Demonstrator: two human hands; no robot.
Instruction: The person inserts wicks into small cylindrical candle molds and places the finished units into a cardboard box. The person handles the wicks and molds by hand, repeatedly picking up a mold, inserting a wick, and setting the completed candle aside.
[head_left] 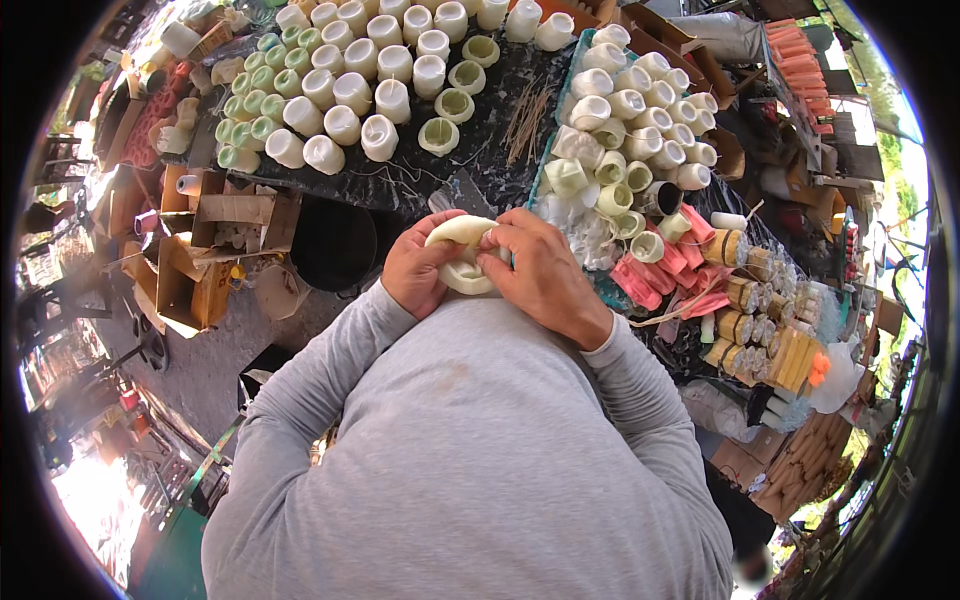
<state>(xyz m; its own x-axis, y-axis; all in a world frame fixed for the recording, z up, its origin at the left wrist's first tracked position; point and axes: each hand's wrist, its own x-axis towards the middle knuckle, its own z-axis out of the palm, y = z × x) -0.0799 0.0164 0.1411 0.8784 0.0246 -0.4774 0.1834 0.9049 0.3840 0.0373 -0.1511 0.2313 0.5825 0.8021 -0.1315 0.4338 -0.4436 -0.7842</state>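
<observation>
Wax, pale and curved, was just in front of the black table, gripped on one side by the left hand and pinched on the other by the right hand. White candles stood on the table beyond, with a tray of cups to their right, near pink bars.

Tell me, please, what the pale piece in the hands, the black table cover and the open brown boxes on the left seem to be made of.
Pale piece: probably wax, smooth with a soft, creamy sheen and rounded edges.
Black cover: likely plastic sheeting, shiny, with glints along its creases.
Brown boxes: apparently cardboard, matt, with thin flaps.
</observation>
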